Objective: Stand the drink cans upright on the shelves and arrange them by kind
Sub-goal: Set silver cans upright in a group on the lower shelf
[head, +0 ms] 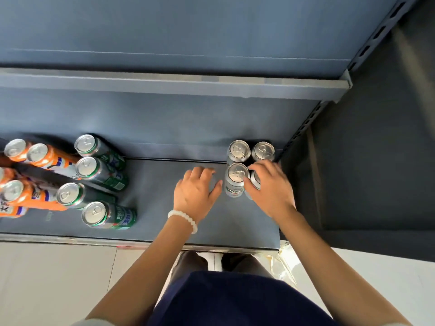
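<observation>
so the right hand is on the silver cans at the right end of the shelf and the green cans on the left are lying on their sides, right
Not quite. The head view shows the green cans standing upright, lids up, beside the orange cans. The rest holds: the right hand is on the silver cans at the shelf's right end.

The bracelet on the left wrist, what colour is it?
White: a beaded bracelet, seen clearly in the head view.

Four silver cans (pixel 238 150) upright at right; green cans (pixel 100 171) and orange cans (pixel 44 157) upright at left
</observation>
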